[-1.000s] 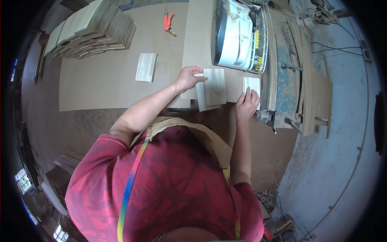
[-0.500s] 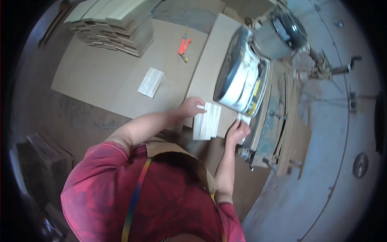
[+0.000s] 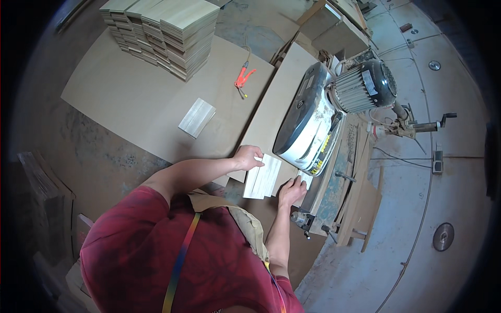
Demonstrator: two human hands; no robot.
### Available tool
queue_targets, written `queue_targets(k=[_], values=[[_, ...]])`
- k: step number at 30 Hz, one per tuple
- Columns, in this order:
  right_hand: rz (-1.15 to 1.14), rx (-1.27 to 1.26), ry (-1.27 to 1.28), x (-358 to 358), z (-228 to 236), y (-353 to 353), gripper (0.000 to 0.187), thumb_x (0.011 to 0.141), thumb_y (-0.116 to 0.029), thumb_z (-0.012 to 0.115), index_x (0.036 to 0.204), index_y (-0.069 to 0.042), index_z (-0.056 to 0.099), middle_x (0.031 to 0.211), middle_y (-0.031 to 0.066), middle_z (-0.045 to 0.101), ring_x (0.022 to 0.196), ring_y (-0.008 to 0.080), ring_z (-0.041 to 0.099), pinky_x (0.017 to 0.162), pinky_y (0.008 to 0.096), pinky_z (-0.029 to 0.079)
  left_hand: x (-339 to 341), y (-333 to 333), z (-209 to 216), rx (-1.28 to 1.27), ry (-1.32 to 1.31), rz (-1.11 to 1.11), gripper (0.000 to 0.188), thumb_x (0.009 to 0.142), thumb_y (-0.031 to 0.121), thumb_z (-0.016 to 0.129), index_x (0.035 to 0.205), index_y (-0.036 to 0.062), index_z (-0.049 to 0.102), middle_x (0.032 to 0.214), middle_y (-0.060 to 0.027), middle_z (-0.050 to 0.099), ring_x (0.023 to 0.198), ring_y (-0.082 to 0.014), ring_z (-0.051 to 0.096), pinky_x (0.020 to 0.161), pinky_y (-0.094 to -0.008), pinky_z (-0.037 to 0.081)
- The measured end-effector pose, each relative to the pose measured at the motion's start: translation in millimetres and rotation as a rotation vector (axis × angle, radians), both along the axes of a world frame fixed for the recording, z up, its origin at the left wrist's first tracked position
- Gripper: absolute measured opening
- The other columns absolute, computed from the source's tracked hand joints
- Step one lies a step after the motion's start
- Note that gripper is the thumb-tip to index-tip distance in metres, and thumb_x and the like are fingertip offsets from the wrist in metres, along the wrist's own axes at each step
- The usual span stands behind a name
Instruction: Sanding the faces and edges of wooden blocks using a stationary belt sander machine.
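Note:
My left hand [image 3: 248, 156] rests on the left edge of a small stack of pale wooden boards [image 3: 262, 178] lying on the brown worktable [image 3: 135, 104]. My right hand [image 3: 292, 191] presses flat on the boards' right end, right beside the grey guard of a table saw [image 3: 305, 125]. The boards sit against the saw's near side. My red sleeve and an apron strap fill the lower part of the view.
A single pale board [image 3: 197, 118] lies on the table to the left. Tall stacks of similar boards [image 3: 162, 31] stand at the far left. Orange pliers [image 3: 242, 78] lie near the far edge. The saw's motor [image 3: 362, 86] and clamps [image 3: 422, 125] are on the right, above a concrete floor.
The view has swung and tilted, so the table and saw now sit at an angle. Both hands stay on the boards by the saw, which lie closer against the guard.

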State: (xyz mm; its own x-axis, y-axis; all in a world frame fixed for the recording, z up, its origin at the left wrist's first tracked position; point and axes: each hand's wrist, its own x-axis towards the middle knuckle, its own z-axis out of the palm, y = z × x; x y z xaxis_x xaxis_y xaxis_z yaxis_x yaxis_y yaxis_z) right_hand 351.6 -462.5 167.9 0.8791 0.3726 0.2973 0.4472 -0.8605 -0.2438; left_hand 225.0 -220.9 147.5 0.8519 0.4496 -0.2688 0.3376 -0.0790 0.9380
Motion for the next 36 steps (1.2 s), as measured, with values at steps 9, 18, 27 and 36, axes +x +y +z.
queue_targets(k=[9, 18, 27, 36], values=[[0.248, 0.173, 0.461, -105.0, 72.0, 33.0, 0.056, 0.095, -0.027, 0.078, 0.139, 0.006, 0.069, 0.138, 0.0321, 0.063, 0.124, 0.0482, 0.058, 0.109, 0.0524, 0.051, -6.2, -1.8, -4.4, 0.032, 0.005, 0.031, 0.033, 0.084, 0.018, 0.094, 0.111, 0.0029, 0.082, 0.107, -0.0116, 0.081, 0.094, -0.0248, 0.076, 0.09, -0.0352, 0.06], [0.251, 0.067, 0.186, -120.9, 28.0, 27.5, 0.066, 0.085, -0.032, 0.086, 0.138, 0.004, 0.07, 0.131, 0.0275, 0.068, 0.115, 0.0444, 0.062, 0.104, 0.0494, 0.054, -13.7, 5.1, 1.4, -0.034, -0.012, 0.004, 0.03, 0.086, 0.019, 0.093, 0.109, 0.0022, 0.083, 0.098, -0.0094, 0.08, 0.084, -0.0195, 0.073, 0.084, -0.0324, 0.061], [0.182, 0.282, 0.247, -116.1, 40.5, -2.2, 0.071, 0.077, -0.033, 0.09, 0.136, 0.002, 0.073, 0.126, 0.0249, 0.069, 0.115, 0.0416, 0.062, 0.104, 0.048, 0.053, -36.8, 22.8, 20.3, -0.385, -0.003, -0.01, 0.038, 0.09, 0.01, 0.089, 0.124, -0.0013, 0.078, 0.111, -0.0108, 0.08, 0.093, -0.018, 0.074, 0.088, -0.0308, 0.061], [-0.019, -0.027, -0.154, -72.4, 20.3, -12.1, 0.048, 0.09, -0.027, 0.082, 0.129, -0.001, 0.077, 0.124, 0.0222, 0.073, 0.115, 0.0402, 0.062, 0.103, 0.0486, 0.053, -68.1, 60.4, 27.0, -0.609, -0.169, -0.131, 0.046, 0.092, 0.008, 0.085, 0.135, -0.0014, 0.074, 0.113, -0.0113, 0.078, 0.092, -0.0166, 0.07, 0.082, -0.0293, 0.058]])
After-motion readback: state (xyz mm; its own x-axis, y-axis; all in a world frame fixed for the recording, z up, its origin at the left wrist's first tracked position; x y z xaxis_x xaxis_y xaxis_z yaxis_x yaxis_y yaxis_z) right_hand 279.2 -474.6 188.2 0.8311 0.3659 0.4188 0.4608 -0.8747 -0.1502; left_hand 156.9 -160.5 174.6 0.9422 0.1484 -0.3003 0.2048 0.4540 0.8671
